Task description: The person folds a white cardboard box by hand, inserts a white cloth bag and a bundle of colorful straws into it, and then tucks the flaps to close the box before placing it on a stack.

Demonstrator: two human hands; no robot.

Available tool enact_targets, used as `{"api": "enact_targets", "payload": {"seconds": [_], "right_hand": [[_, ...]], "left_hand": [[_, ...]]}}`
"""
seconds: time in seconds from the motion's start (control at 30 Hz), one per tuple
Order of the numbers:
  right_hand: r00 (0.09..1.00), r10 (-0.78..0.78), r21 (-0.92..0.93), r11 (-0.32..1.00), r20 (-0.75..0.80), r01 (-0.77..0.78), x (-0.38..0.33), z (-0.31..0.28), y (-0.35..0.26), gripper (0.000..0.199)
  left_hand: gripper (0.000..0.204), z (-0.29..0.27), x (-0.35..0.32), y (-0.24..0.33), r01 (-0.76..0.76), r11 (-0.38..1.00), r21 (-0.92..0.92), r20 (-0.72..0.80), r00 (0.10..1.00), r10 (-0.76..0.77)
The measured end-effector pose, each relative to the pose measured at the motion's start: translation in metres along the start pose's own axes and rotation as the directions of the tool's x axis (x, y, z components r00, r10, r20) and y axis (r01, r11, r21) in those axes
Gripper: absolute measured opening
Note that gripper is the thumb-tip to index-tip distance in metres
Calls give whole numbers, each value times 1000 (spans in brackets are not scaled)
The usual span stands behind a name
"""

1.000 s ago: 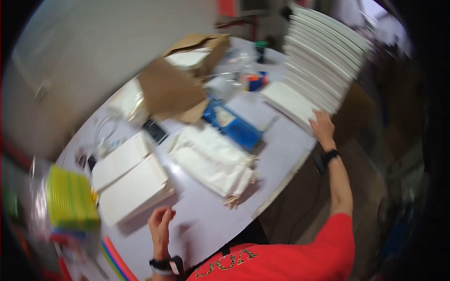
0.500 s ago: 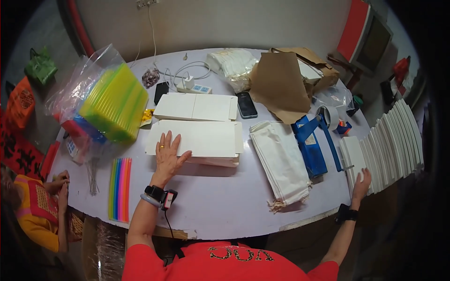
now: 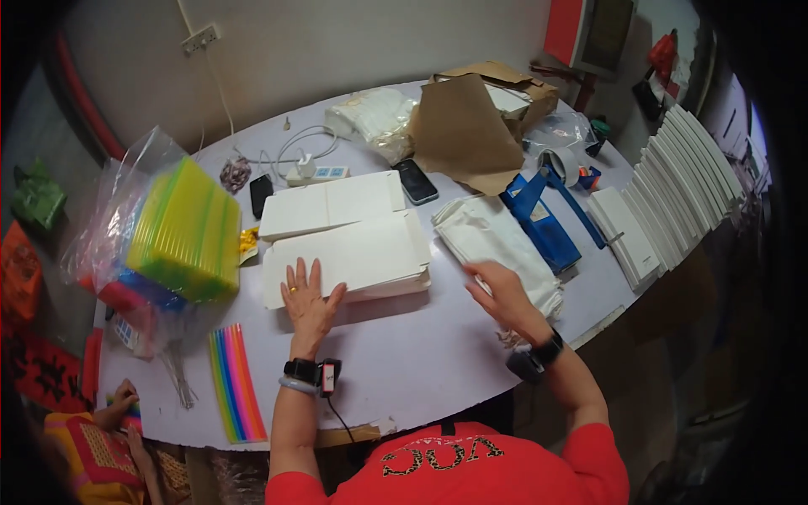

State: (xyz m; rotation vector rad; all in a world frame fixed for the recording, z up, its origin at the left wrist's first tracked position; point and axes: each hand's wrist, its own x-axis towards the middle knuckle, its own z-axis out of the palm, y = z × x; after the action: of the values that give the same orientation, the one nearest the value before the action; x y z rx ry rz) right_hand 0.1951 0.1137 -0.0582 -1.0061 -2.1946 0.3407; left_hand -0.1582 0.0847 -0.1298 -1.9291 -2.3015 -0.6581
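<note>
A stack of flat white cardboard boxes (image 3: 370,252) lies in the middle of the table. On its near left part rests my left hand (image 3: 309,303), fingers spread flat and a ring on one of them. My right hand (image 3: 507,296) hovers over the near part of some folded white drawstring bags (image 3: 480,231). Its fingers point left, thumb apart, with nothing visible in them. A second pile of white boxes (image 3: 332,204) sits just behind the first. At the far right stands a long leaning row of white boxes (image 3: 673,189).
Left of the boxes are bagged yellow-green plastic sticks (image 3: 185,227) and a row of coloured sticks (image 3: 238,383). A blue tape dispenser (image 3: 543,223), brown paper (image 3: 463,135), a phone (image 3: 415,181) and a power strip (image 3: 318,174) lie behind. Another person's hands (image 3: 126,408) are at lower left.
My right hand has left the row of white boxes and moved left, over the drawstring bags. My left hand stays on the stack. The whole view has turned rightward.
</note>
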Motion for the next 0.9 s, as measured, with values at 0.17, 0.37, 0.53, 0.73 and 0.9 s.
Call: {"api": "enact_targets", "payload": {"seconds": [0.17,0.37,0.53,0.73,0.9], "right_hand": [[996,62,73,995,59,-66,82,87,21,41],[925,380,53,924,-3,-379,115,117,-1,53],[849,497,50,858,178,-512,117,142,27,54],[820,568,300,795,-66,-527,121,124,20,40],[891,425,598,676,161,-430,139,115,-30,30]], "left_hand": [[76,5,-1,-2,-17,1000,-14,-112,994,15],[77,7,-11,-11,-7,1000,2,-136,991,8],[76,-1,-12,-8,2,999,-48,-54,999,-4],[75,7,-10,-10,-55,997,-52,-137,989,47],[74,10,-6,-10,-61,993,-100,-65,996,55]]}}
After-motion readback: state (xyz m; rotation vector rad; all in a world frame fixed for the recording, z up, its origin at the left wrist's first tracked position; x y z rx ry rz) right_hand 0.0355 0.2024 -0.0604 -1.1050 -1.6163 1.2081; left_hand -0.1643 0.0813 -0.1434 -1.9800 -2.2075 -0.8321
